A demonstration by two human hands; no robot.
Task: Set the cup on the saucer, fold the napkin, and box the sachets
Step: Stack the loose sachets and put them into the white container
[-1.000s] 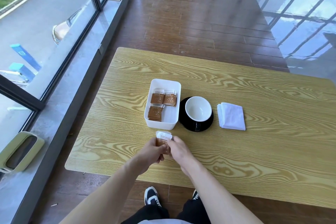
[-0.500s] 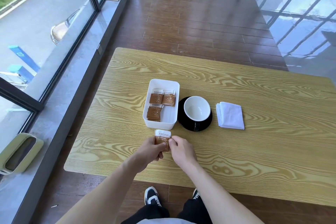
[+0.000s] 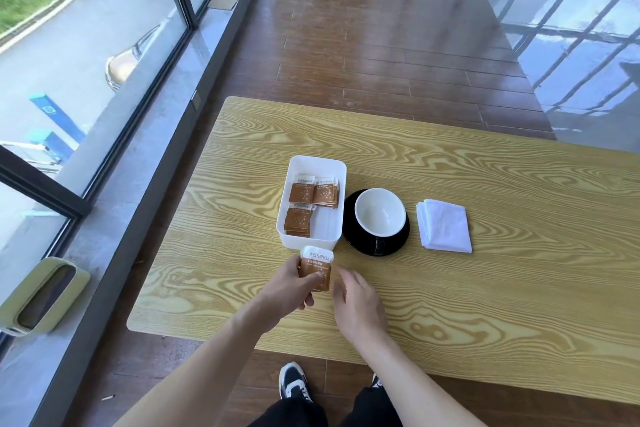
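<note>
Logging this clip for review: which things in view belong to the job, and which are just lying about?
Job:
- cup, on the saucer
- napkin, folded
- box with sachets inside
- held sachets, in the left hand
- right hand, open beside them

Lying about:
- green bin on the floor by the window
- table, only the work surface

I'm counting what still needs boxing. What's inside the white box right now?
The white box holds three piles of brown sachets; its near right part is bare. Each pile's lower sachets are covered, so no exact count. The left hand holds more outside.
</note>
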